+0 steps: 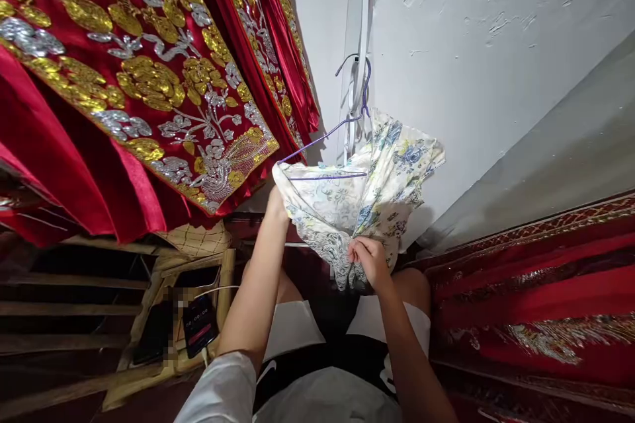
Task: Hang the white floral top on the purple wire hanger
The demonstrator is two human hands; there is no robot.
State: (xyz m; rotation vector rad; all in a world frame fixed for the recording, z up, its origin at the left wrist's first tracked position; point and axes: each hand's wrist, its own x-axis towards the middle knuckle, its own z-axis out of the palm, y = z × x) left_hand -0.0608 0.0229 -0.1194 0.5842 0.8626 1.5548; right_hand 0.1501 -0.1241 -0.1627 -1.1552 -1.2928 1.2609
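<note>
Right hand (370,258) pinches floral-print top (389,162), apparently steadying it on purple hanger (325,137); left hand (278,205) mostly covered, grip cannot be told.

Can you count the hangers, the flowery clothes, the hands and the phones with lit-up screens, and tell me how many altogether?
Hangers: 1, the purple hanger
Flowery clothes: 1, the flowery garment
Hands: 2, the left hand, partly hidden by the fabric, and the right hand
Phones with lit-up screens: 1, the lit phone
Total: 5
</note>
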